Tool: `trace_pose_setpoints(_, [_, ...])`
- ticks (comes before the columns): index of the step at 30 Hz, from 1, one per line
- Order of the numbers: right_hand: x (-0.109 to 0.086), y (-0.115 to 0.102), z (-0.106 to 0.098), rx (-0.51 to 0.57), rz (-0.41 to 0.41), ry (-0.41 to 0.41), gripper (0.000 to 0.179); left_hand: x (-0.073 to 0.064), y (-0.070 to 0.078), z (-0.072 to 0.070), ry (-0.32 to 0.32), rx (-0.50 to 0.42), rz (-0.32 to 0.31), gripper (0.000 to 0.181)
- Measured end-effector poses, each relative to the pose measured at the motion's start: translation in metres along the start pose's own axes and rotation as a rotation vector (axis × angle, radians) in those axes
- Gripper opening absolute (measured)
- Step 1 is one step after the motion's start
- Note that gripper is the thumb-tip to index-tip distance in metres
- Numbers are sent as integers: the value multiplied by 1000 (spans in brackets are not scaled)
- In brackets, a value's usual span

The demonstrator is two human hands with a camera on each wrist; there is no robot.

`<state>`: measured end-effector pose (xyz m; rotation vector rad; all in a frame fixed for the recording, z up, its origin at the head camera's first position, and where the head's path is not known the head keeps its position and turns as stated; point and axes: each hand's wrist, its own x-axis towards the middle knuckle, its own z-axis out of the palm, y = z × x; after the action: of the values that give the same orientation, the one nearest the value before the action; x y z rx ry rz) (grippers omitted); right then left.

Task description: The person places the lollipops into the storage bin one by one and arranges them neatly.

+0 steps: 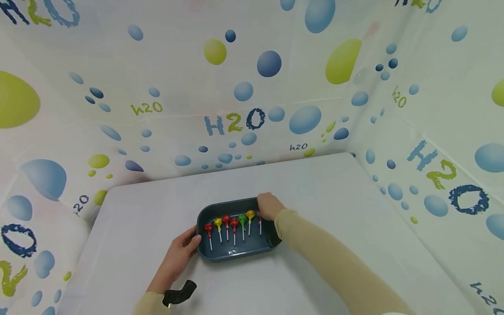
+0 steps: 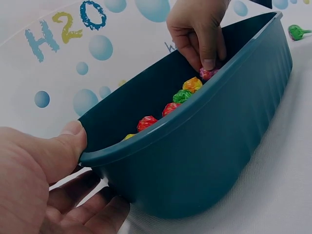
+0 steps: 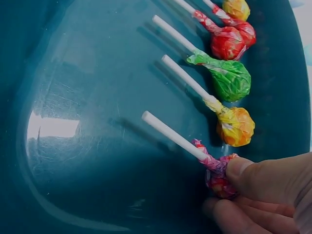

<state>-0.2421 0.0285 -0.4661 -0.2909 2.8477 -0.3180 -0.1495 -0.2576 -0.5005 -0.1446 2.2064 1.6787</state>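
A dark teal plastic tray (image 1: 252, 251) stands on the white table with a row of several wrapped lollipops inside. My left hand (image 1: 183, 250) grips its left end, thumb on the rim and fingers against the outer wall. Inside the right end, my right hand (image 1: 271, 206) pinches the wrapped head of a pink-purple lollipop (image 3: 219, 178); its white stick points away from the hand. Beside it lie a yellow-orange lollipop (image 3: 236, 126), a green lollipop (image 3: 231, 80) and a red lollipop (image 3: 229, 43). Farther left are another red lollipop (image 1: 208, 228) and a yellow lollipop (image 1: 218, 223).
Past the tray's far end in the left wrist view, a green lollipop (image 2: 296, 32) lies on the table (image 1: 157, 210). White sheets (image 1: 177, 70) printed with blue and green dots and H2O lettering stand behind the table and along its sides.
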Motion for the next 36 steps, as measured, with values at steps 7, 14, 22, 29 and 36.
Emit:
trace_pose_setpoints(7, [2, -3, 4, -14, -15, -5, 17, 0, 0, 0, 1, -7, -1, 59])
trace_pose_setpoints(14, [3, -4, 5, -20, -7, -13, 19, -1, 0, -1, -5, 5, 8, 58])
trace_pose_setpoints(22, [3, -4, 6, -31, -10, 3, 18, -1, 0, -1, -2, -5, 8, 58])
trace_pose_setpoints(29, [0, -4, 3, -11, -10, 1, 14, 0, 0, 0, 5, -4, 10, 59])
trace_pose_setpoints(36, [0, -3, 3, 8, -23, 6, 12, 0, -1, 0, 8, -11, 9, 58])
